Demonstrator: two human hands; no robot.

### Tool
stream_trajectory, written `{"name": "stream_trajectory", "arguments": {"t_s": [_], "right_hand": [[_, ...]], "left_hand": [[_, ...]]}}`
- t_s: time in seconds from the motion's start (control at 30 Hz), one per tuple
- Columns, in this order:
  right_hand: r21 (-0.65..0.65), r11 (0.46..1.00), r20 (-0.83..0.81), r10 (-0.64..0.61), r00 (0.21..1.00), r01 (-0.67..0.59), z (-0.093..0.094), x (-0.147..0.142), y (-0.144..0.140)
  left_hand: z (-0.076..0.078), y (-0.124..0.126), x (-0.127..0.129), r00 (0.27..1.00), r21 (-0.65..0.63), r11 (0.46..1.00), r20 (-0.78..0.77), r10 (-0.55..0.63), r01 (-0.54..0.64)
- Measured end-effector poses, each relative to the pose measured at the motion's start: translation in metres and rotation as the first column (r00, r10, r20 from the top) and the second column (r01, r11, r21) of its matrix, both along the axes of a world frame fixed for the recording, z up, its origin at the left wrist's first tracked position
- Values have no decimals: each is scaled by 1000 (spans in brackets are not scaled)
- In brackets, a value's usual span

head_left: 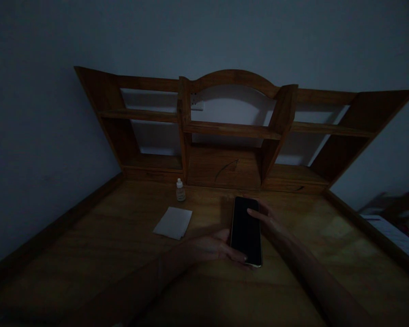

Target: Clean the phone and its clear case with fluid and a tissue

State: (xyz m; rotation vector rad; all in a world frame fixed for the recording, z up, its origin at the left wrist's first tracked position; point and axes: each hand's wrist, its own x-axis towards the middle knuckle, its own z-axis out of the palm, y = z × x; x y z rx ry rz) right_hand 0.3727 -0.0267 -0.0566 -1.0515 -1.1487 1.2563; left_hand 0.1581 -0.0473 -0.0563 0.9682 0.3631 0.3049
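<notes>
A dark-screened smartphone is held above the wooden desk, its screen facing me and black. My left hand grips its lower left side, with the thumb over the bottom of the screen. At the upper right edge, my right hand holds on too, its thumb resting on the glass. The fingers behind the phone are hidden. Left of the phone lies a folded white cloth or tissue. Just beyond that stands a small clear bottle with a white cap, upright.
A wooden shelf unit with small drawers spans the back of the desk. Behind it, a white power socket is on the wall. Raised edges border the desk at left and right. Papers lie beyond the right edge. The room is dim.
</notes>
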Motion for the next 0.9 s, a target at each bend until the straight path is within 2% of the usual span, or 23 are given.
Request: {"name": "stream_trajectory", "arguments": {"t_s": [0.13, 0.23, 0.4, 0.6, 0.73, 0.9], "right_hand": [[-25, 999, -64, 40, 997, -42, 7, -2, -4], [-33, 999, -93, 33, 995, -37, 13, -5, -9], [-44, 999, -94, -2, 996, -2, 19, -8, -13], [-55, 998, -161, 27, 987, -37, 18, -8, -12], [-63, 998, -203, 14, 979, -28, 19, -10, -14], [-59, 997, -221, 36, 975, -51, 21, -11, -16]], "left_hand": [[-2, 5, 2, 998, -271, 962, 22, 52, -44], [-5, 10, 3, 997, -351, 936, 79, 8, 20], [-10, 12, 4, 995, -350, 936, 97, 0, 34], [-11, 11, 5, 997, -324, 946, 80, -4, 30], [-11, 10, 5, 995, -301, 954, 98, 35, -4], [-11, 9, 5, 997, -337, 941, 58, 49, -27]]}}
